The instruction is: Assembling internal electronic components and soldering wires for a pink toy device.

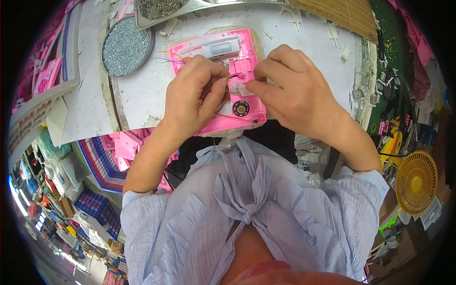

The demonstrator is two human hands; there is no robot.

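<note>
A pink plastic housing (pixel 231 124) lies on the table before me, its inner side up. Set into it are a round black speaker (pixel 241 109) and a grey-white oblong part (pixel 220 48). Over its left side, my left hand (pixel 194 92) pinches with thumb and forefinger near a short dark wire (pixel 233 76); what sits between the fingertips is too small to name. My right hand (pixel 289 83) is closed at the housing's right edge, fingertips beside a clear film-like piece (pixel 240 89). Its grip is partly hidden. Thin orange and blue wires (pixel 168 60) stick out at the left.
A round tray of small screws (pixel 127 47) stands at the left, and a metal tray (pixel 194 6) of small metal parts at the far edge. Cardboard (pixel 339 16) lies far right. Crates with pink parts (pixel 124 151) stand below left; a yellow fan (pixel 416 183) is at right.
</note>
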